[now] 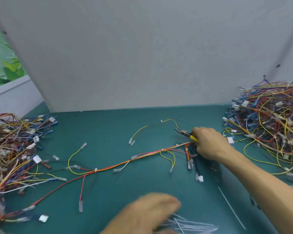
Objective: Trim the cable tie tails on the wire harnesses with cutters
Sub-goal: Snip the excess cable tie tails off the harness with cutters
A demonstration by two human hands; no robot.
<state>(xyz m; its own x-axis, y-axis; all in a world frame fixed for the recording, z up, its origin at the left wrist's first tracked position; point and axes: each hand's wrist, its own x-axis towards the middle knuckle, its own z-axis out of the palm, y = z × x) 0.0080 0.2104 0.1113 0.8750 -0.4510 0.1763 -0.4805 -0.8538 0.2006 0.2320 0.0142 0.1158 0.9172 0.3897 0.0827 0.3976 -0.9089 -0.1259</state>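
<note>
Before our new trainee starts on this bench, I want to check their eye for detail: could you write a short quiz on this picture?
1. True or false: the right hand grips the cutters.
2. What lies by the blurred left hand? A) loose cable ties B) a tape roll C) a screwdriver
3. Fill in: the spread harness lies on a ____ mat.
Key: 1 true; 2 A; 3 green.
</note>
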